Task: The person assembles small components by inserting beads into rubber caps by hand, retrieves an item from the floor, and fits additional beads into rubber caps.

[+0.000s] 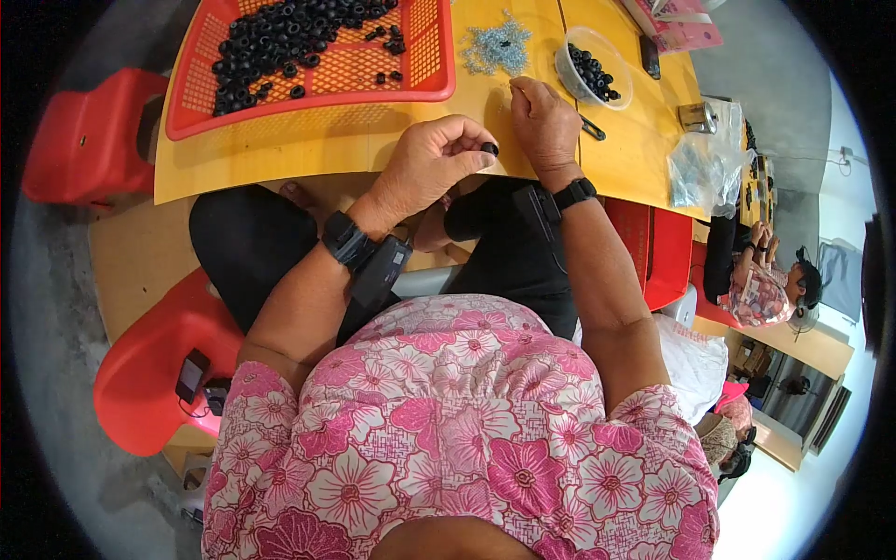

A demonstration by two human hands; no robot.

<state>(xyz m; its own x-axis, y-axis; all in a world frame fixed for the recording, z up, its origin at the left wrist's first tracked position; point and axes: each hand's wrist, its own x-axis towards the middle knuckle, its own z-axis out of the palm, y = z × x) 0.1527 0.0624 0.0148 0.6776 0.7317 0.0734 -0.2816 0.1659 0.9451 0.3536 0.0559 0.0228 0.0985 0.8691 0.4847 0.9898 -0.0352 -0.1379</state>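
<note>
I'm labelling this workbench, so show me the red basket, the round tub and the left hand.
Red basket [317,107]: head view, front wall.
Round tub [566,72]: head view, left wall.
Left hand [425,161]: head view, back of hand.

Desk [644,149]: yellow, thin dark seam. Basket [411,93]: orange-red, lattice pattern, desk yellow showing through the holes. Rings [280,37] in it: all black. Piece [489,148] in left fingers [476,161]: black too. Small bits [499,49]: pale blue to clear. Tub [566,73]: translucent whitish, black parts [590,75] inside. Box [681,33]: pink. Tin [695,118]: silver. Stools [89,140]: solid red. Shirt [467,411]: pink and white, big flower print. Trousers [243,252]: plain black. Wristbands [347,241]: black. Co-worker's top [754,297]: pinkish, patterned.
</note>
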